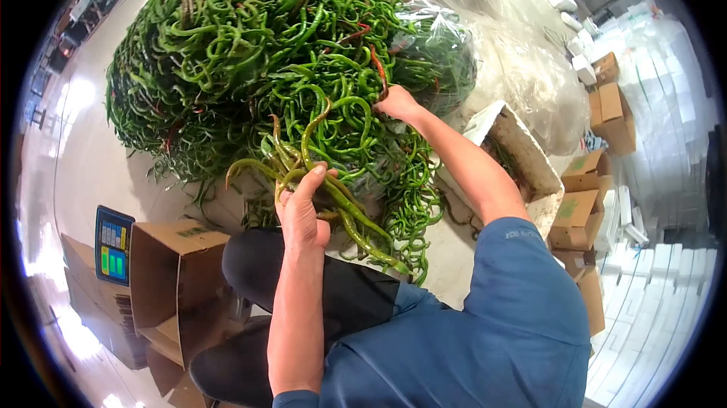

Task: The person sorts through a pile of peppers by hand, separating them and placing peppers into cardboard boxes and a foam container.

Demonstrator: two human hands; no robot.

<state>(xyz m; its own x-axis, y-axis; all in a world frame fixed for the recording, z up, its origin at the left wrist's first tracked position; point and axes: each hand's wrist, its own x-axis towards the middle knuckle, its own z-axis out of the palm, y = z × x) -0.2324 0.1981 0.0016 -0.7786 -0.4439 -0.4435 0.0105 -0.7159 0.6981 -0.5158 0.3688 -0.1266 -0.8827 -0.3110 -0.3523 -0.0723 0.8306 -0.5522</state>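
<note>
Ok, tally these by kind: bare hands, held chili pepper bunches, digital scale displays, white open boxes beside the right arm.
Bare hands, left hand and right hand: 2
Held chili pepper bunch: 1
Digital scale display: 1
White open box: 1
Total: 5

A: At the lower left, what do we label first?

B: We mark a dark blue panel (114, 246) with lit green fields, upright just beside an open cardboard box (155, 275); both stand on the pale floor (87, 146)

A: And along the right side?

B: We note a column of brown cartons (577, 215), some with raised flaps; beyond them, stacked white blocks (657, 283), rows aligned, fill the lower right corner

A: Upper region?

B: We find crumpled clear plastic sheeting (530, 67) near the upper right; at the far upper left, dark objects (74, 29), too small for us to identify
</note>
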